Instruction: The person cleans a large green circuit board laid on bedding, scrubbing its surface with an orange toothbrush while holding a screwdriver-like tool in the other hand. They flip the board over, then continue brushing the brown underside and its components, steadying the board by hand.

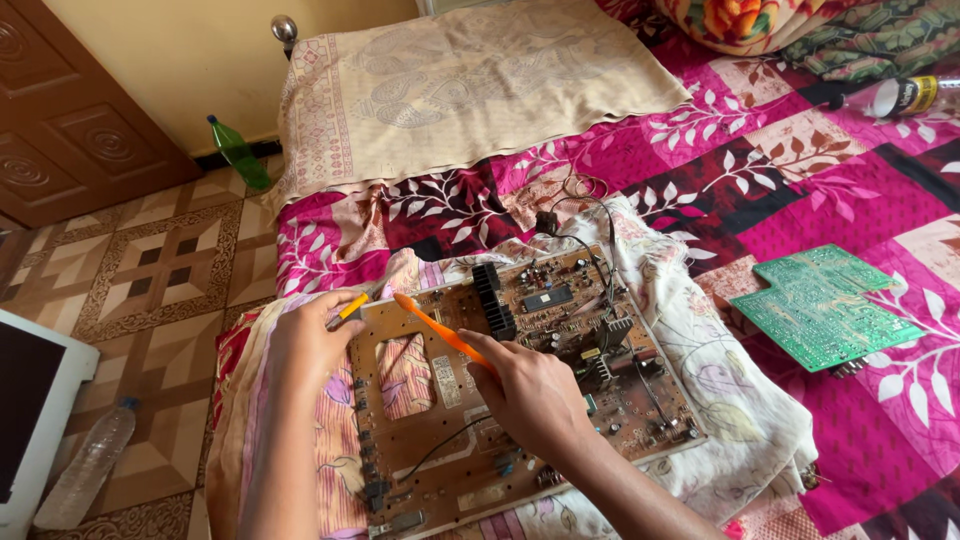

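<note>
Head view: the right hand is closed around an orange brush, its handle pinched in the fingers and its head reaching up and left of the grip, over the brown board. The left hand clamps the board's far-left edge, and a small orange-yellow tool pokes out from under its fingers. The board lies under both hands on a pale cloth spread over the pink bedspread.

Judging by this, the board sits on soft, loose cloth, so a hard stroke could tip it or snag the thin black wires beyond the grip.

Count: 2 boards, 1 brown, 1 green well right; 2 floor bottles, 1 green, 1 clear.
</note>
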